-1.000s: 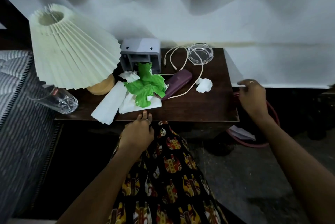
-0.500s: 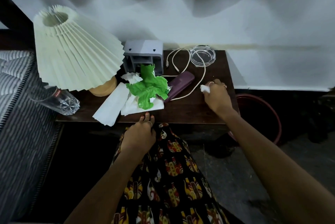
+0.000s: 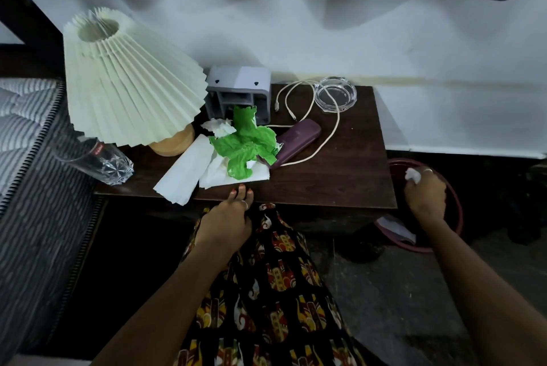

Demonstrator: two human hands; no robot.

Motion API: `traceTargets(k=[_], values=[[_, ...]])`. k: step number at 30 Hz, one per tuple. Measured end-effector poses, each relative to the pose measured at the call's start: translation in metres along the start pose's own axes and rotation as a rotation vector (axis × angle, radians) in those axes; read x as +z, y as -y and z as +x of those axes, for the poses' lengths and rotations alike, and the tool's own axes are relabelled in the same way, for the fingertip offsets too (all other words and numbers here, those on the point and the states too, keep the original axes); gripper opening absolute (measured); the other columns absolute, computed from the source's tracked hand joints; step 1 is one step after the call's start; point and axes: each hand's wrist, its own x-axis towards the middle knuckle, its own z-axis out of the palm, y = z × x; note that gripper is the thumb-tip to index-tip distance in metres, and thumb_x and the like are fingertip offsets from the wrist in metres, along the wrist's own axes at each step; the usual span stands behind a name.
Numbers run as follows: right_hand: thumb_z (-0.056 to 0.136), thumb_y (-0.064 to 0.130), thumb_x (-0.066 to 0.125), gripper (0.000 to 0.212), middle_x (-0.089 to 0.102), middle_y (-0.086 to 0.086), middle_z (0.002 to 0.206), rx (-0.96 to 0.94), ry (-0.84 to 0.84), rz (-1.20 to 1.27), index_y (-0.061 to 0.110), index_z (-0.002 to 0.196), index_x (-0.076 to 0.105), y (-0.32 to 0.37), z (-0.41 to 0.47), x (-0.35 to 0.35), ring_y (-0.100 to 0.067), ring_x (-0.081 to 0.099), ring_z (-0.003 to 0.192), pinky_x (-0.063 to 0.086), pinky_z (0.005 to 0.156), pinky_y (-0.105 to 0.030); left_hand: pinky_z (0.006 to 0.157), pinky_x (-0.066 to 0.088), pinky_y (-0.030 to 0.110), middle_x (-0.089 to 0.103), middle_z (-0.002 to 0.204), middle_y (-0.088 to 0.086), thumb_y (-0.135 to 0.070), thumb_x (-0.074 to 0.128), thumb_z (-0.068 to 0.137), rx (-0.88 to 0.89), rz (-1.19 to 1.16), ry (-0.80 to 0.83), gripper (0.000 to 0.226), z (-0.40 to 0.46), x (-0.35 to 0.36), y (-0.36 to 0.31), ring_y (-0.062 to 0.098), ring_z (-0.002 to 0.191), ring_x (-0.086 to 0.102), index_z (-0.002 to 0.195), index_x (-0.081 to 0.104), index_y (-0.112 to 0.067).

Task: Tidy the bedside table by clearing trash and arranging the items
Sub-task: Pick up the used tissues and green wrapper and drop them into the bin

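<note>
My right hand is closed on a small crumpled white tissue and hovers over the red bin on the floor right of the dark wooden bedside table. My left hand rests at the table's front edge, fingertips touching it, holding nothing. On the table lie crumpled green paper, white tissues, a purple case, a white cable and a glass ashtray.
A tilted pleated lamp stands at the table's left, a grey organiser behind the green paper. A glass tumbler lies on its side at the left edge beside the striped mattress. White paper lies in the bin.
My right hand picked the small white tissue off the table's right side and carried it right and down over the red bin. My left hand stayed at the front edge.
</note>
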Motion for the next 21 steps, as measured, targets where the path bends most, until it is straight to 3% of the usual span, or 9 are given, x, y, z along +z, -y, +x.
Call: traceTargets(k=[5,13,17,21], values=[[0.090,0.028,0.048,0.031,0.059,-0.029,0.106,0.132,0.192,-0.011,-0.002,0.096,0.055,-0.027,0.000,0.016,-0.042,0.058,0.090,0.049,0.078,-0.045,0.106,0.037,0.042,0.017,0.159,-0.011,-0.020,0.043,0.092,0.000,0.008,0.002,0.059,-0.001,-0.003,0.000,0.014,0.145,0.024,0.148,0.027,-0.031],[0.086,0.026,0.063,0.053,0.044,-0.038,0.129,0.188,0.106,-0.058,-0.009,0.122,0.047,-0.016,0.018,0.007,-0.053,0.047,0.116,0.038,0.103,-0.056,0.106,0.037,0.042,0.016,0.159,-0.012,-0.020,0.042,0.092,-0.008,-0.005,0.012,0.059,0.000,-0.002,0.001,0.013,0.144,0.025,0.147,0.027,-0.033],[0.087,0.027,0.058,0.044,0.052,-0.034,0.122,-0.028,-0.003,0.091,-0.006,0.116,0.052,0.032,0.020,-0.005,-0.047,0.054,0.110,0.043,0.100,-0.051,0.107,0.035,0.043,0.016,0.159,-0.011,-0.022,0.043,0.092,-0.008,-0.006,0.018,0.059,-0.001,-0.003,0.002,0.014,0.144,0.026,0.148,0.027,-0.032],[0.085,0.043,0.054,0.050,0.058,-0.022,0.119,-0.338,-0.029,0.287,0.004,0.115,0.058,0.106,-0.005,-0.010,-0.034,0.058,0.107,0.047,0.096,-0.043,0.108,0.034,0.042,0.014,0.160,-0.010,-0.020,0.041,0.092,0.005,-0.004,0.028,0.060,-0.003,-0.007,0.001,0.015,0.144,0.025,0.149,0.025,-0.029]])
